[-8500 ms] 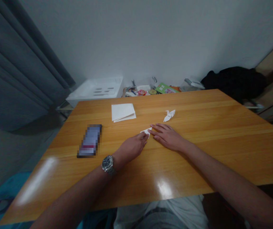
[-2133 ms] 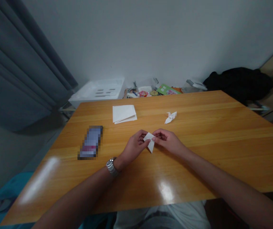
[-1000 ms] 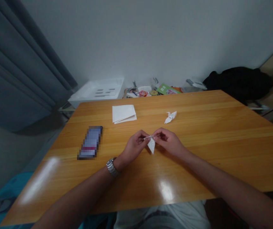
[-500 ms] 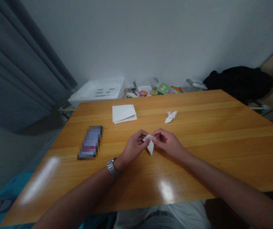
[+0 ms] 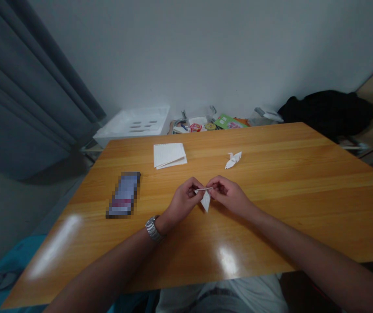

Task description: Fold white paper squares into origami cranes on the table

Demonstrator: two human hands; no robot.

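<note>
Both my hands hold a small folded white paper piece (image 5: 205, 199) just above the middle of the wooden table (image 5: 271, 208). My left hand (image 5: 182, 202), with a metal watch on its wrist, pinches the paper's left side. My right hand (image 5: 229, 195) pinches its right side, fingers curled. The paper's pointed tip hangs down between the two hands. A finished white paper crane (image 5: 232, 160) lies on the table beyond my right hand.
A stack of white paper sheets (image 5: 169, 155) lies at the far middle of the table. A phone (image 5: 123, 200) rests to the left. Behind the table are a white plastic tray (image 5: 134, 124), small clutter (image 5: 206, 124) and a black bag (image 5: 323, 111). A grey curtain (image 5: 23, 95) hangs left.
Earlier the paper lay flat under my hands on the table; now both hands hold it lifted. Over the last second the hands barely moved, only turning the paper's top edge slightly.
</note>
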